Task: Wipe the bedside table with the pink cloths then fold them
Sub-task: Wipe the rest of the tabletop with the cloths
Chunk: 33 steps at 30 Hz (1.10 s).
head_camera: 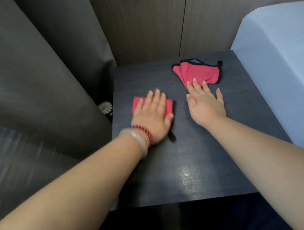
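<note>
Grey curtain (40, 85) hangs left of the dark bedside table (194, 165), and a pale bed (276, 55) stands along the table's right side. Over the table's middle, the left hand (153, 114) lies flat with straight fingers, pressing on a small folded pink cloth (170, 105) and gripping nothing. The right hand (205, 105) is also flat and released. Its fingertips touch the near edge of the black-trimmed pink cloth (198, 72), which lies loosely doubled at the table's back right.

The step looks like pressing a finished fold flat. It would go best with an even palm, smoothing outward so the edges stay aligned, then drawing the second cloth toward the table's centre.

No container shows. A small round metallic object (105, 107) sits just off the table's left edge, and what it is I cannot tell.
</note>
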Motion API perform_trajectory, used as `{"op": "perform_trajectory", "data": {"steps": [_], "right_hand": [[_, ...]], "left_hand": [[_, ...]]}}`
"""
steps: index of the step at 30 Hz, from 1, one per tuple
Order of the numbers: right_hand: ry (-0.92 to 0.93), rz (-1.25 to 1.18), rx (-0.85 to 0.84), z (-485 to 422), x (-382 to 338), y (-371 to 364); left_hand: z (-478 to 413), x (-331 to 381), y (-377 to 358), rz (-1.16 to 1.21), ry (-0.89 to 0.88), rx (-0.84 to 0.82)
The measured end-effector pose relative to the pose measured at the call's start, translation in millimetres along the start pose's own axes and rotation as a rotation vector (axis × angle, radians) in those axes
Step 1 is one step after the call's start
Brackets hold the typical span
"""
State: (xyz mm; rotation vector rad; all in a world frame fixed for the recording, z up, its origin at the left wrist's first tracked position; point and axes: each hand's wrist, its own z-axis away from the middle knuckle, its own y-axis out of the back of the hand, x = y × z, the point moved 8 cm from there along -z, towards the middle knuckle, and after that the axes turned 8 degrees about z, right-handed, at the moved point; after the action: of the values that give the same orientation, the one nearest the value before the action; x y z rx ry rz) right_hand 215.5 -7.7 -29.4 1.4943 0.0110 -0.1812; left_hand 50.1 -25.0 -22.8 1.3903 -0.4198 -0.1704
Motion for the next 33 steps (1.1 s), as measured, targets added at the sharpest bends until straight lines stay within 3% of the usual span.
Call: {"op": "perform_trajectory", "data": {"steps": [3, 8, 10, 12, 15, 18, 23, 28, 33], "right_hand": [[0.012, -0.019, -0.001, -1, 1, 2], [0.143, -0.006, -0.034, -1, 3, 5], [0.227, 0.012, -0.021, 3, 8, 6], [0.268, 0.029, 0.001, 4, 10, 7], [0.271, 0.046, 0.014, 3, 9, 7], [0.266, 0.042, 0.020, 3, 9, 8], [0.261, 0.054, 0.002, 2, 8, 8], [0.254, 0.073, -0.005, 2, 6, 7], [0.255, 0.069, -0.006, 2, 6, 8]], "left_hand": [[22, 17, -3, -0.019, -0.198, -0.039], [-53, -24, 9, 0.022, 0.132, -0.087], [-51, -12, 5, 0.013, 0.140, -0.067], [-21, 18, -3, 0.011, 0.014, -0.038], [63, 71, -14, 0.004, -0.317, 0.019], [85, 67, -23, -0.019, -0.486, -0.065], [36, 26, -8, -0.051, -0.221, -0.062], [106, 96, -30, 0.005, -0.502, -0.010], [133, 117, -37, 0.032, -0.538, -0.010]]}}
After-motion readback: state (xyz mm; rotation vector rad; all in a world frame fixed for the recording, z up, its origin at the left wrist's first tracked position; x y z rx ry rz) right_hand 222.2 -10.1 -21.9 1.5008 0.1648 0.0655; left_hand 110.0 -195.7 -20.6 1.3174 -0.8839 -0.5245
